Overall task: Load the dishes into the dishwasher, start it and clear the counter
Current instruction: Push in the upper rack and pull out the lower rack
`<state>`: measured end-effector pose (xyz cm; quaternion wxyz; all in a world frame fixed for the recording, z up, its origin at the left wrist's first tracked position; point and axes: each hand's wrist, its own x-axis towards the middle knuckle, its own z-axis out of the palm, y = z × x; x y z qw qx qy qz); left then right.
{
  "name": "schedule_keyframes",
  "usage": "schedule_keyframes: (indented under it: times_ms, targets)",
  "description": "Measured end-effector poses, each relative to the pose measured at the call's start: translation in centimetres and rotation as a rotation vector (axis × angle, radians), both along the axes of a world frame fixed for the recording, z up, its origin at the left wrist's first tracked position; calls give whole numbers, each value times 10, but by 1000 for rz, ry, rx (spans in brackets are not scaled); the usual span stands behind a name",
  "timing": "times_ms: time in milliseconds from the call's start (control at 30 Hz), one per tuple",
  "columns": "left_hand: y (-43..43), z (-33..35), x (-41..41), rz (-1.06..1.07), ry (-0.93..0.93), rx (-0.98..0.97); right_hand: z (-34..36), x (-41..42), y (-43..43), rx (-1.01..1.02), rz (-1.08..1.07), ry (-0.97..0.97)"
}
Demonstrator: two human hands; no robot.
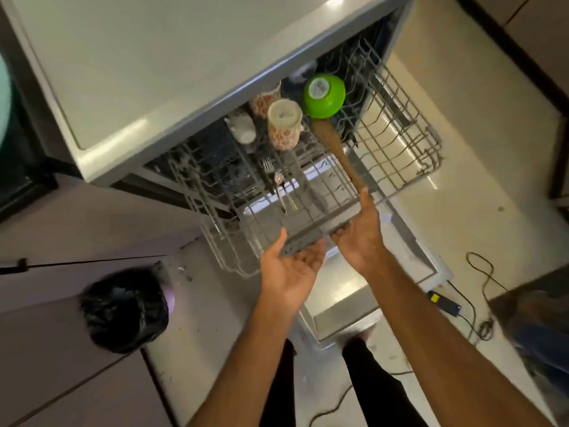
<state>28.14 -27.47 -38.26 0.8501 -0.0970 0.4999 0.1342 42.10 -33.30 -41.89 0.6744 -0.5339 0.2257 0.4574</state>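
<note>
Grey wire rack (pixel 397 124) sits pulled out of the dishwasher (pixel 341 300), carrying one green bowl (pixel 324 95), two patterned cups (pixel 284 124) and one wooden spoon (pixel 335 149). The right hand (pixel 358 232) grips its front bar; the left hand (pixel 288 269), fingers loose, touches underneath.

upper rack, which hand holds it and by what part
The right hand grips the grey wire upper rack by its front bar; the left hand is open, palm up, fingertips under that bar.

Upper rack (pixel 308 192) is sitting pulled out. Right hand (pixel 358 232) is gripping its front rail, thumb on top. Left hand (pixel 289 266) is lying palm-up under the rail, fingers loose. Green bowl (pixel 324 95) and patterned cup (pixel 284 123) are sitting upside down in it, wooden spoon (pixel 335 149) lying across the wires.
</note>
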Motion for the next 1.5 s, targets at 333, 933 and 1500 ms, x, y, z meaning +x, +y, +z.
schedule_keyframes:
  times_ms: [333,933,1500]
  targets:
    - [133,-11,56,-43,24,225,24,52,124,115,63,23]
    - [183,-63,60,-252,107,524,-56,80,133,-47,595,-335]
    - [213,-289,140,-1722,876,1723,-205,105,142,-479,1426,-1416]
